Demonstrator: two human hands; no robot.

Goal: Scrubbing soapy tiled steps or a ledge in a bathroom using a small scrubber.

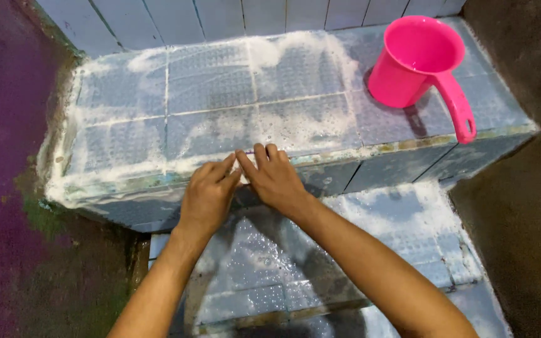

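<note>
Soapy foam is seen spread over most of the blue tiled ledge (220, 100), its front edge pressed by the curled fingertips of 2 hands, left hand (206, 195) and right hand (275, 178), a pink dipper (416, 59) standing beyond them, unrinsed.

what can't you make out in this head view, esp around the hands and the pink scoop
- Head view: whatever the left hand and right hand press at the soapy tiled ledge edge is covered by the fingers; only a thin purple sliver shows.
- Pink dipper: its contents cannot be told; the view into it is too shallow.
- Lower step: partly hidden by both forearms and cut off by the bottom edge.
- Grip of either hand: unclear.
</note>
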